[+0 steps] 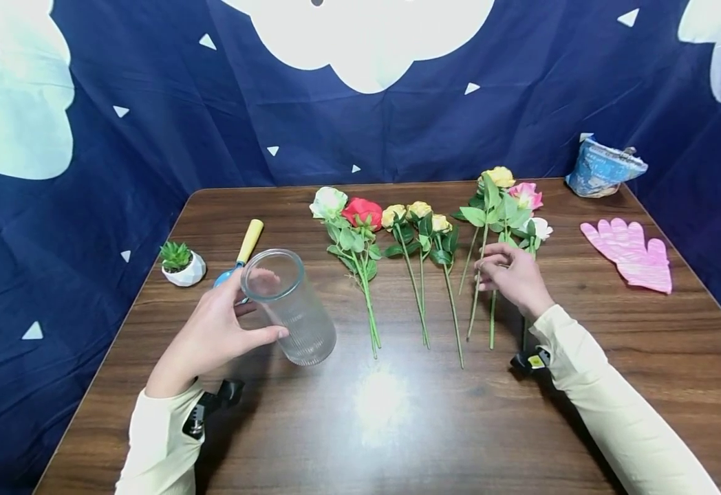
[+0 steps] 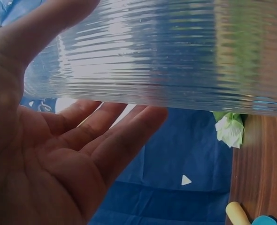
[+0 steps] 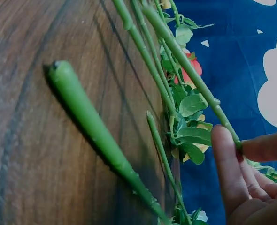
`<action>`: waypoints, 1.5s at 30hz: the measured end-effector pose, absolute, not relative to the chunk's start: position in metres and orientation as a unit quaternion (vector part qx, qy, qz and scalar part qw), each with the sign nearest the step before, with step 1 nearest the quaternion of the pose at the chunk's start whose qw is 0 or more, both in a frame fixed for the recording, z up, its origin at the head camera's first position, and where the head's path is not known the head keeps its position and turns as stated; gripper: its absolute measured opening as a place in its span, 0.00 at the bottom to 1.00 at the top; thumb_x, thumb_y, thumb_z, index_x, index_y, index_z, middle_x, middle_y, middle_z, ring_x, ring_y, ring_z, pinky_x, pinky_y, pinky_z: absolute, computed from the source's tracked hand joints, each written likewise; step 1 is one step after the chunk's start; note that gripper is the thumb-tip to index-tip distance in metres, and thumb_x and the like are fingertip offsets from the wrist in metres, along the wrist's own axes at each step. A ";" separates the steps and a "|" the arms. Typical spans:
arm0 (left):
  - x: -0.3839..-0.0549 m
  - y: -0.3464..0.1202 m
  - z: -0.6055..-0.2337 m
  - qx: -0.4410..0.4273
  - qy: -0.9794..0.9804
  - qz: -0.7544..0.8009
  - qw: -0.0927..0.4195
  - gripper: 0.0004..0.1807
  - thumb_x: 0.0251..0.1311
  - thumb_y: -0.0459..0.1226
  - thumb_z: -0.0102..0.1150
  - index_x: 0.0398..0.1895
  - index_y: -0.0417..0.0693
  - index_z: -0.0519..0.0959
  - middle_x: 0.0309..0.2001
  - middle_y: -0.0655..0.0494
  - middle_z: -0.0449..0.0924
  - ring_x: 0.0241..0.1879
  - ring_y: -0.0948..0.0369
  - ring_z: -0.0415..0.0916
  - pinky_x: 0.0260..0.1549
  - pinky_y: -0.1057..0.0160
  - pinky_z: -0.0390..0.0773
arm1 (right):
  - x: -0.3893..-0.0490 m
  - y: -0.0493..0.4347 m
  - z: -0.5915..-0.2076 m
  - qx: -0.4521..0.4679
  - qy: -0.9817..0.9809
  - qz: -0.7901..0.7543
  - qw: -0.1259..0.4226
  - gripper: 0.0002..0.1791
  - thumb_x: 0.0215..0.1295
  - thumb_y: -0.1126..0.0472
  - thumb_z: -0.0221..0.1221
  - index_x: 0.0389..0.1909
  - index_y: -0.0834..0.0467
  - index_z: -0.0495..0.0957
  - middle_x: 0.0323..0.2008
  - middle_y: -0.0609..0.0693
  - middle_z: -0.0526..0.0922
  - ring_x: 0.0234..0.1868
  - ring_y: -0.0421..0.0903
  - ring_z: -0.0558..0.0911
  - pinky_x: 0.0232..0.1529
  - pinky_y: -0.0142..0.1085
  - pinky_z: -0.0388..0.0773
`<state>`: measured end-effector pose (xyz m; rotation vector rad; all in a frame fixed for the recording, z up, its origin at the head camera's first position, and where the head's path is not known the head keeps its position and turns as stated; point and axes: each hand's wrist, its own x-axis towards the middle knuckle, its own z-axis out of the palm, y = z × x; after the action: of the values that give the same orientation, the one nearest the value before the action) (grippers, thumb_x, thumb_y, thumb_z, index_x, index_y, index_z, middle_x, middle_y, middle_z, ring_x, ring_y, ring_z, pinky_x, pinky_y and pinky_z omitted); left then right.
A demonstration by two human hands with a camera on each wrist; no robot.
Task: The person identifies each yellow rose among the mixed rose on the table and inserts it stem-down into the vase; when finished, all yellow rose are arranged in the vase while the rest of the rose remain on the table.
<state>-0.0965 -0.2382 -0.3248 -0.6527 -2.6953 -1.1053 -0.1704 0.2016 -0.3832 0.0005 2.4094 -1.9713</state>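
My left hand (image 1: 221, 330) holds a ribbed clear glass vase (image 1: 305, 330), thumb on the near side and fingers behind. The vase leans, its open rim toward the upper left. In the left wrist view, the ribbed vase wall (image 2: 143, 56) lies between the thumb and the fingers. My right hand (image 1: 515, 275) pinches the green stem (image 3: 195, 79) of a flower between thumb and fingertips. Its leaves (image 1: 490, 203) overlap a yellow rose (image 1: 499, 177), a pink flower (image 1: 526, 196) and a white flower (image 1: 540, 228) in the right-hand group.
Three yellow roses (image 1: 419, 210) lie mid-table, beside a red rose (image 1: 363, 212) and a whitish rose (image 1: 328, 203). A yellow-handled tool (image 1: 250, 240) and a potted succulent (image 1: 185, 268) are at left. A pink glove (image 1: 633, 258) and blue bag (image 1: 605, 168) are at right.
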 end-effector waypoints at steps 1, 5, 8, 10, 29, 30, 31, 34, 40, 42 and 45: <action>-0.096 -0.238 -0.325 -0.216 -0.900 -0.370 0.077 0.37 0.39 0.29 0.85 0.56 0.40 0.75 0.53 0.48 0.82 0.51 0.56 0.80 0.49 0.83 0.76 | -0.170 0.201 -0.383 -0.001 0.768 -0.640 0.005 0.18 0.72 0.75 0.52 0.58 0.81 0.65 0.28 0.39 0.84 0.25 0.35 0.84 0.30 0.30 0.87; -0.097 -0.238 -0.325 -0.212 -0.900 -0.374 0.076 0.37 0.40 0.29 0.84 0.56 0.40 0.75 0.53 0.47 0.82 0.51 0.54 0.81 0.49 0.83 0.76 | -0.170 0.197 -0.378 -0.008 0.741 -0.670 -0.029 0.09 0.71 0.77 0.52 0.50 0.72 0.70 0.27 0.35 0.85 0.28 0.36 0.86 0.30 0.29 0.87; -0.097 -0.238 -0.325 -0.211 -0.900 -0.373 0.078 0.37 0.40 0.29 0.84 0.56 0.39 0.75 0.53 0.47 0.82 0.51 0.56 0.81 0.49 0.83 0.75 | -0.169 0.194 -0.373 -0.011 0.717 -0.696 -0.046 0.08 0.71 0.77 0.52 0.45 0.66 0.72 0.28 0.37 0.86 0.29 0.36 0.87 0.31 0.29 0.87; -0.097 -0.238 -0.325 -0.209 -0.901 -0.371 0.080 0.37 0.41 0.30 0.84 0.57 0.40 0.75 0.54 0.47 0.82 0.51 0.57 0.81 0.49 0.83 0.75 | -0.168 0.191 -0.370 -0.011 0.701 -0.711 -0.055 0.08 0.71 0.77 0.53 0.44 0.64 0.73 0.29 0.38 0.87 0.30 0.36 0.87 0.31 0.30 0.87; -0.101 -0.238 -0.327 -0.197 -0.904 -0.372 0.075 0.36 0.41 0.30 0.84 0.56 0.40 0.76 0.55 0.48 0.83 0.50 0.57 0.82 0.48 0.83 0.76 | -0.159 0.174 -0.345 -0.047 0.605 -0.785 -0.127 0.08 0.73 0.77 0.52 0.42 0.62 0.76 0.31 0.45 0.90 0.29 0.40 0.88 0.33 0.32 0.88; -0.101 -0.238 -0.327 -0.196 -0.904 -0.374 0.073 0.36 0.41 0.30 0.84 0.56 0.40 0.76 0.55 0.47 0.83 0.50 0.56 0.82 0.48 0.83 0.76 | -0.158 0.172 -0.344 -0.047 0.602 -0.786 -0.132 0.09 0.73 0.77 0.52 0.41 0.62 0.76 0.31 0.45 0.90 0.29 0.40 0.88 0.33 0.32 0.88; -0.101 -0.238 -0.327 -0.196 -0.903 -0.376 0.072 0.36 0.42 0.30 0.84 0.57 0.40 0.76 0.55 0.47 0.83 0.50 0.55 0.82 0.48 0.83 0.76 | -0.158 0.171 -0.343 -0.046 0.600 -0.787 -0.138 0.10 0.72 0.78 0.52 0.40 0.61 0.77 0.31 0.45 0.90 0.29 0.40 0.88 0.33 0.32 0.88; -0.102 -0.237 -0.327 -0.195 -0.901 -0.381 0.069 0.35 0.42 0.30 0.83 0.57 0.39 0.76 0.56 0.46 0.83 0.51 0.53 0.82 0.49 0.83 0.76 | -0.158 0.167 -0.340 -0.044 0.586 -0.793 -0.159 0.11 0.71 0.79 0.52 0.38 0.62 0.78 0.29 0.48 0.89 0.28 0.41 0.89 0.32 0.33 0.88; -0.101 -0.236 -0.326 -0.195 -0.898 -0.388 0.066 0.35 0.43 0.30 0.83 0.57 0.40 0.77 0.56 0.46 0.83 0.52 0.52 0.82 0.50 0.82 0.75 | -0.158 0.158 -0.332 -0.038 0.543 -0.816 -0.196 0.10 0.69 0.80 0.53 0.35 0.63 0.78 0.28 0.53 0.89 0.27 0.43 0.88 0.30 0.33 0.88; -0.101 -0.236 -0.326 -0.196 -0.898 -0.389 0.067 0.35 0.44 0.31 0.83 0.57 0.40 0.77 0.56 0.46 0.83 0.52 0.52 0.82 0.50 0.82 0.75 | -0.159 0.156 -0.330 -0.041 0.529 -0.824 -0.199 0.10 0.68 0.80 0.53 0.35 0.64 0.77 0.28 0.54 0.89 0.27 0.43 0.88 0.31 0.33 0.88; -0.100 -0.236 -0.326 -0.199 -0.897 -0.389 0.069 0.35 0.44 0.32 0.84 0.57 0.41 0.77 0.56 0.46 0.82 0.51 0.52 0.82 0.49 0.82 0.75 | -0.159 0.152 -0.326 -0.049 0.512 -0.833 -0.203 0.09 0.69 0.80 0.54 0.35 0.64 0.77 0.29 0.55 0.89 0.27 0.44 0.88 0.32 0.34 0.88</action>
<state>-0.1002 -0.2363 -0.3256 -0.5999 -2.6984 -1.1722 -0.1589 0.1524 -0.3260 -0.1767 1.8571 -3.0220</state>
